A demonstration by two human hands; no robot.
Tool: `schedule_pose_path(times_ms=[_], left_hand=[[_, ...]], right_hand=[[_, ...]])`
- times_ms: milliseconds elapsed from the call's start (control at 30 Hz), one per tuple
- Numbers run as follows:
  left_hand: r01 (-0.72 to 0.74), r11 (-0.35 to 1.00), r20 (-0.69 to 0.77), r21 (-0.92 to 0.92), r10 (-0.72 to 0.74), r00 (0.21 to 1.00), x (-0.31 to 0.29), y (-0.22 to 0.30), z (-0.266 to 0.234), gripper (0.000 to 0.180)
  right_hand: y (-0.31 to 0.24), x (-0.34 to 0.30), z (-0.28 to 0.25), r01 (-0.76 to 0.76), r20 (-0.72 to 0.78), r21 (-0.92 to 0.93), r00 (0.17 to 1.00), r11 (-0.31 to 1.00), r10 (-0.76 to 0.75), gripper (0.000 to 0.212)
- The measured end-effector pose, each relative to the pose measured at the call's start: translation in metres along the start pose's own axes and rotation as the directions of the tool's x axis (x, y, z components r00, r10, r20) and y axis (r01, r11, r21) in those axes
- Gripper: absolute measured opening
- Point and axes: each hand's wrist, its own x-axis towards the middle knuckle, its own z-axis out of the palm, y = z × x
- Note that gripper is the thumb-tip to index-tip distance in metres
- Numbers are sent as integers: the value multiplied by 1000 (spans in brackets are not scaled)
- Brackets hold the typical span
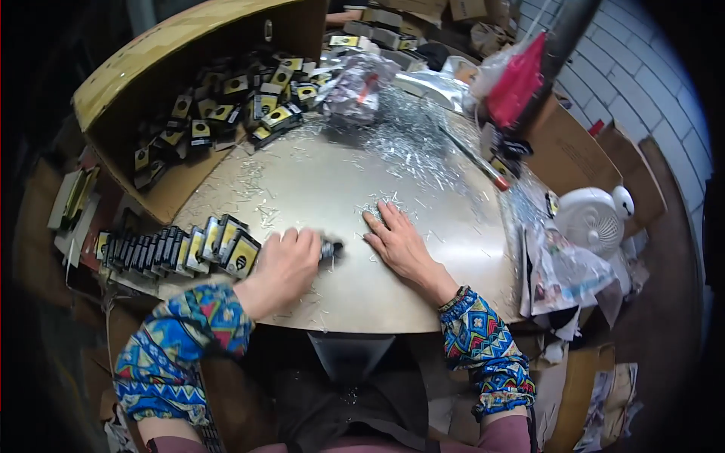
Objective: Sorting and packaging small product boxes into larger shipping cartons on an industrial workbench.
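Note:
My left hand (285, 266) is closed around a small black box (330, 250), blurred by motion, just over the metal-coloured tabletop (332, 294). Only the box's right end shows past my fingers. My right hand (402, 245) rests on the table, fingers stretched out and spread. Its fingertips touch a small cluster of thin silvery metal pins (375, 208). Left of my left hand runs a row of small black and yellow boxes (181, 250), standing and leaning against one another along the table's left edge.
A large open carton (177, 208) at the back left holds a heap of similar boxes (234, 90). Loose metal pins (423, 143) spread beside a crumpled clear plastic bag (359, 83). A red-tipped tool (476, 158) lies at right. Further right stands a white fan (590, 221) near plastic bags (570, 264).

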Motion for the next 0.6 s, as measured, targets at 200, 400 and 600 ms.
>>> schedule_pose_path(times_ms=[200,400,600], left_hand=[[169,951,-119,-259,-205,971,-19,30,5,59],[359,410,78,-839,-561,824,-29,26,-26,75],[-26,-889,659,-457,-358,661,-171,67,-18,34]], right_hand=[[23,-34,-36,-50,-40,29,998,998,52,49],[-1,-32,-16,-143,99,198,987,970,126,49],[-10,-40,-12,-155,-37,243,985,958,169,54]])
